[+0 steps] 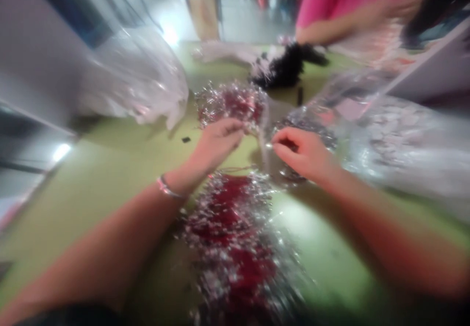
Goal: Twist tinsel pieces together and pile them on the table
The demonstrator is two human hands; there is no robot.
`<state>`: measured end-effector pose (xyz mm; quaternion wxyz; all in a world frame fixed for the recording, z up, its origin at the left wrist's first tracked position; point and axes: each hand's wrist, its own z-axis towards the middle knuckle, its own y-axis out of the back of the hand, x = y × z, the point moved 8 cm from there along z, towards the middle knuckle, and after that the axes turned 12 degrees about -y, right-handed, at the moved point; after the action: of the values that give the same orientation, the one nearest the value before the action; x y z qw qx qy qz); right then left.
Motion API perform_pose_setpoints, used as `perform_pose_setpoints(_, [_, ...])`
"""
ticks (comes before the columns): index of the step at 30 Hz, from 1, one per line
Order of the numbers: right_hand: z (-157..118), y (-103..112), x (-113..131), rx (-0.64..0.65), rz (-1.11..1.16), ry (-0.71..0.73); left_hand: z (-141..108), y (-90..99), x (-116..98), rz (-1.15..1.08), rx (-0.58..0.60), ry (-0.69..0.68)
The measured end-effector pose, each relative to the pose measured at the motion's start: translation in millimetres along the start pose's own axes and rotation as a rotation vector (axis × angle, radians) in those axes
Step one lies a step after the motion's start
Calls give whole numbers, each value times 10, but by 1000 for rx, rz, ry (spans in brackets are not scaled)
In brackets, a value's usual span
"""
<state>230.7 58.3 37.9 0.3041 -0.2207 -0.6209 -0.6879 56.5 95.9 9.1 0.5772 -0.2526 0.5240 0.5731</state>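
Note:
My left hand point(222, 140) is closed in a pinch just below a red and silver tinsel bundle point(235, 102); what it pinches is too blurred to tell. To its right, my right hand point(303, 152) has its thumb and fingertips pressed together, beside a clear plastic bag point(270, 135) with dark silvery tinsel. Whatever lies between its fingertips is too small to make out. Between my forearms a long strip of red and silver tinsel point(235, 233) lies on the green table point(147, 154).
Crumpled clear plastic bags point(147, 76) lie at the left, and a large bag of whitish pieces point(396, 130) at the right. Black tinsel point(284, 69) lies farther back. Beyond it a person in a pink shirt point(323, 3) reaches over pale material. A small dark piece point(186, 140) sits left of my hand.

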Motion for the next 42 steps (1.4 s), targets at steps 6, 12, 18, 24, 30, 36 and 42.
perform_pose_setpoints(6, [-72, -8, 64, -96, 42, 37, -103, -294, -121, 6, 172, 67])
perform_pose_setpoints(12, [-91, -45, 61, -73, 42, 87, -132, -297, -46, 3, 182, 63])
perform_pose_setpoints(18, [-62, -67, 36, 95, 112, -70, -122, -217, -257, 319, 142, -281])
perform_pose_setpoints(24, [-84, -164, -33, 240, 197, -234, -209, -288, -428, 730, 231, -642])
perform_pose_setpoints(30, [-140, -232, -107, 346, 348, -421, -312, -313, -512, 903, 223, -875])
perform_pose_setpoints(36, [-191, -360, -166, 514, 527, -502, -350, -433, -533, 983, 446, -827])
perform_pose_setpoints(42, [-170, -368, -130, 472, 478, -492, -247, -415, -459, 893, 474, -721])
